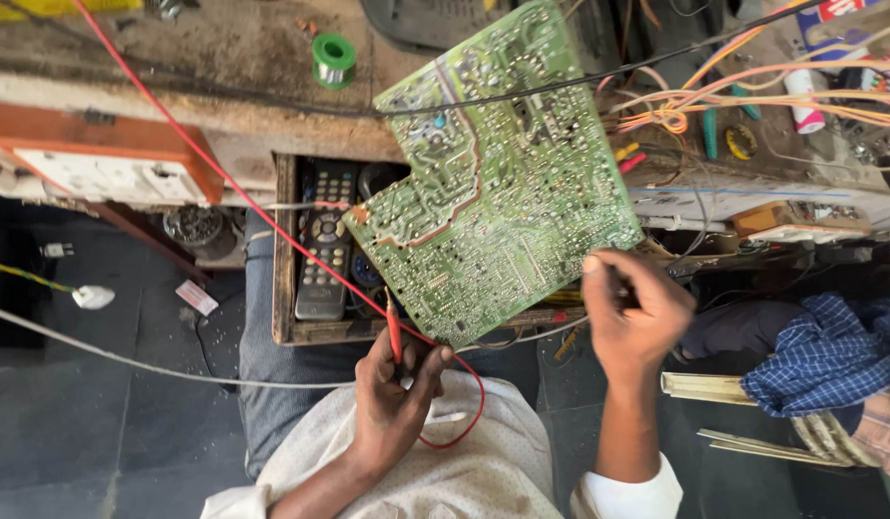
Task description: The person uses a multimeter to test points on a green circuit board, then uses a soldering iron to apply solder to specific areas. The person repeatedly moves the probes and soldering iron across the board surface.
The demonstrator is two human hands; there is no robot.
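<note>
Left hand (392, 384) pinches a red probe (394, 332) just under the green circuit board (498, 183), right hand (632, 312) grips its lower right edge — looks light, stiff, fragile — best held by bare edges.

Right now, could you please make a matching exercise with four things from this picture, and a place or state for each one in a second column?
Things:
1. circuit board
2. red probe
3. remote control
4. green solder spool

Places or states:
A. lying in the open wooden drawer
B. pinched in the left hand, tip at the board's lower edge
C. standing on the workbench, above the board
D. tilted over the drawer, its right edge held by the right hand

Pairs: 1-D, 2-B, 3-A, 4-C
</note>
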